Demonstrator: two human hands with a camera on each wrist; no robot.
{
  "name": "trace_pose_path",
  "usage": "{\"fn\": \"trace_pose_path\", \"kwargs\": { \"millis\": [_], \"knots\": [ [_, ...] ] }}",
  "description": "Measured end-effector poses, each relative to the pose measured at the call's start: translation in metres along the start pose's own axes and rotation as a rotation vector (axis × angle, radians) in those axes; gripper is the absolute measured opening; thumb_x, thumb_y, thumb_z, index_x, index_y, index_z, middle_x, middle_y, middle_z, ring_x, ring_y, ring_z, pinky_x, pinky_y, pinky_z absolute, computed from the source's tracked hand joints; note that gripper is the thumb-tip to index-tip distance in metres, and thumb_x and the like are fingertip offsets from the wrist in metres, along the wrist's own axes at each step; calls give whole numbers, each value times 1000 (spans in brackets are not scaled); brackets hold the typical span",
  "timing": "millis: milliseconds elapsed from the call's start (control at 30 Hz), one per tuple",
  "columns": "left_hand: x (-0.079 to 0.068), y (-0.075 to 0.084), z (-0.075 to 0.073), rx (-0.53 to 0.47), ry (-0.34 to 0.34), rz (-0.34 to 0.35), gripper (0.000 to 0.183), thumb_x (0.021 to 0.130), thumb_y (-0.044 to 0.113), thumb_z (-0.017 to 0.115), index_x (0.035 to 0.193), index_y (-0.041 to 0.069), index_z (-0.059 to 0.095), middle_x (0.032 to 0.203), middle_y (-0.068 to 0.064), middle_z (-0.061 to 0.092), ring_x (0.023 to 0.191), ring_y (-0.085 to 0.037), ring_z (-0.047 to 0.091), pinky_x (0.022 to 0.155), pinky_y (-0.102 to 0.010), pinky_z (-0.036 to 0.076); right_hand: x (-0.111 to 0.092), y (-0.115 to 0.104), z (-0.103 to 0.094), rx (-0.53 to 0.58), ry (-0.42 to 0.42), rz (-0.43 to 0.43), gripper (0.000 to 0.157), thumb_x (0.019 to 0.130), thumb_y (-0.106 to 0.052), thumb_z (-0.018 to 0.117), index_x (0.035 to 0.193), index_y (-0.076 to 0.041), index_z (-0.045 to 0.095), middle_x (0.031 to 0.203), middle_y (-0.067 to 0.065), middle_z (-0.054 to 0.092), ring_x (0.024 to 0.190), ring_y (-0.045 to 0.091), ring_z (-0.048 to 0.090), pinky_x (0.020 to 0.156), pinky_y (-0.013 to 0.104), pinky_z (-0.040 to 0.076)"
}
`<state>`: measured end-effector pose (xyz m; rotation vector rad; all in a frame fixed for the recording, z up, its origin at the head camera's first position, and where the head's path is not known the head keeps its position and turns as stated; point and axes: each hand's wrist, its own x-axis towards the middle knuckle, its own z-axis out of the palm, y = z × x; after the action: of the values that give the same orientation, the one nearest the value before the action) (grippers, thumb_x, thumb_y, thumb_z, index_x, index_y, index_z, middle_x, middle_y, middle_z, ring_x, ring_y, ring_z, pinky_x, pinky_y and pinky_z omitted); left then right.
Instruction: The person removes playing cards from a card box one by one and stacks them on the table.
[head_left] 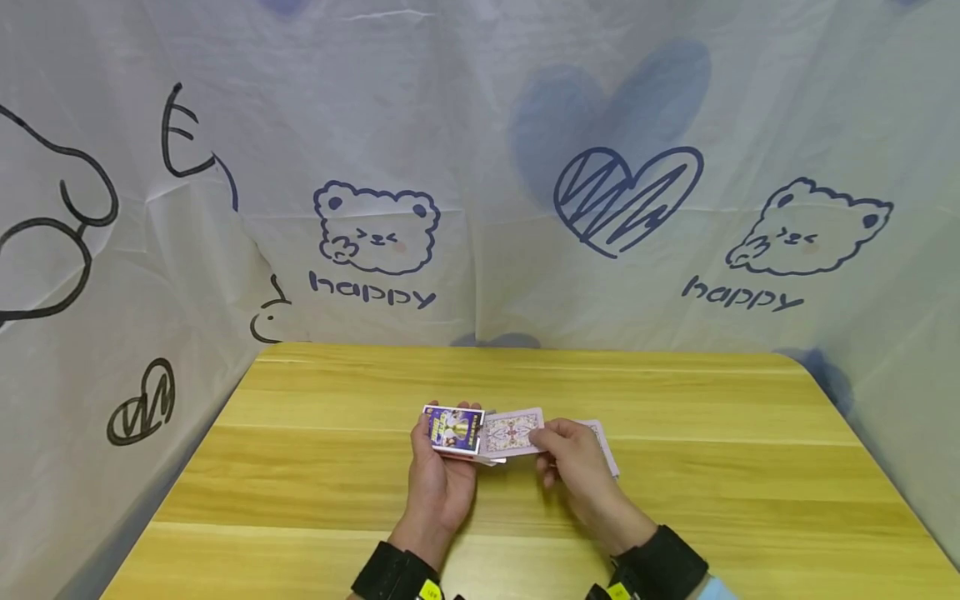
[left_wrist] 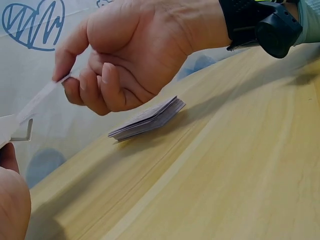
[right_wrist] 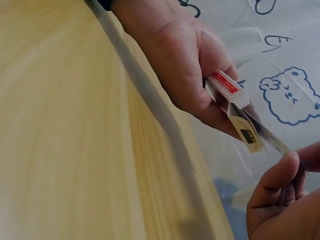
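Note:
My left hand [head_left: 442, 483] holds a purple-and-white playing card box [head_left: 454, 429] above the table, thumb along its left side. The box's flap [right_wrist: 246, 134] hangs open at the end facing my right hand. Between thumb and fingers, my right hand [head_left: 581, 462] pinches the outer end of a playing card [head_left: 512, 432] with a patterned back. The card's other end is at the box's open mouth. Beyond the right hand, a stack of playing cards [left_wrist: 147, 120] lies on the table, partly covered by that hand in the head view.
The wooden table [head_left: 337, 517] has light yellow planks. A white sheet [head_left: 480, 100] with drawn bears, hearts and lettering hangs behind it and at the sides. Black bands [head_left: 663, 567] circle both wrists.

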<state>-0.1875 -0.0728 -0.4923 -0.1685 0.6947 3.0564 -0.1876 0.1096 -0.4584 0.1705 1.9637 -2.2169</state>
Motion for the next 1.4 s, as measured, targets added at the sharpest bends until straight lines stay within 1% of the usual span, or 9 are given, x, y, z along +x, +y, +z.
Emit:
{"fn": "trace_pose_path", "kwargs": {
  "millis": [133, 200, 533, 767, 933, 1033, 1200, 1333, 1400],
  "knots": [
    [1, 1, 0, 6, 20, 5, 53, 103, 44, 37, 149, 22, 21, 154, -22, 24, 131, -31, 44, 109, -36, 43, 2, -5, -7, 105, 8, -7, 15, 89, -12, 60, 85, 2, 54, 60, 4, 52, 50, 13, 46, 38, 20, 39],
    [1, 1, -1, 16, 26, 3, 56, 103, 45, 36, 150, 20, 19, 155, -21, 24, 131, -31, 44, 109, -36, 42, 3, -9, -12, 114, 18, -6, 17, 90, -14, 60, 86, 1, 54, 61, 4, 53, 49, 13, 46, 37, 21, 37],
    [-3, -1, -2, 42, 70, -95, 75, 99, 60, 29, 152, 9, 14, 154, -25, 24, 132, -33, 41, 110, -42, 41, 13, -31, -46, -55, 131, -59, 27, 94, -20, 62, 106, 3, 54, 68, 1, 58, 52, 9, 48, 40, 19, 42],
    [-5, -1, 0, 60, 44, -133, 77, 98, 59, 29, 153, 10, 7, 157, -19, 18, 137, -31, 32, 114, -43, 35, 15, -34, -64, -124, 87, -36, 26, 93, -13, 62, 109, 7, 56, 74, 3, 50, 56, 10, 44, 43, 19, 41],
    [-6, -1, 1, 83, 10, -191, 79, 97, 60, 25, 153, 9, 1, 157, -20, 14, 138, -35, 28, 115, -48, 32, 16, -34, -81, -203, 96, -34, 31, 93, -20, 64, 113, 4, 59, 83, 5, 55, 67, 12, 51, 50, 22, 48],
    [-7, -1, 2, 96, -1, -225, 83, 97, 63, 21, 152, 6, -2, 158, -19, 11, 140, -33, 25, 116, -45, 30, 19, -35, -89, -222, 104, -26, 33, 94, -20, 64, 116, 3, 59, 85, 5, 57, 69, 11, 52, 52, 21, 49],
    [-8, -1, 3, 75, -21, -267, 89, 95, 70, 13, 152, 5, -9, 159, -19, 8, 142, -29, 22, 111, -36, 38, 22, -35, -94, -221, 97, -20, 38, 92, -20, 65, 121, 3, 54, 85, 2, 61, 65, 8, 50, 49, 19, 46],
    [-8, -1, 3, 43, -29, -279, 83, 92, 72, 10, 152, 19, -10, 159, -16, 8, 139, -30, 28, 100, -34, 50, 23, -36, -94, -228, 99, -12, 39, 91, -20, 66, 119, 3, 53, 85, 2, 62, 65, 9, 50, 49, 19, 46],
    [-8, -2, 2, 42, -28, -281, 84, 89, 72, 11, 153, 21, -8, 159, -17, 11, 136, -31, 33, 96, -34, 53, 23, -36, -95, -240, 103, -9, 38, 91, -20, 66, 118, 2, 54, 86, 2, 61, 65, 10, 51, 49, 19, 46]
  ]
}}
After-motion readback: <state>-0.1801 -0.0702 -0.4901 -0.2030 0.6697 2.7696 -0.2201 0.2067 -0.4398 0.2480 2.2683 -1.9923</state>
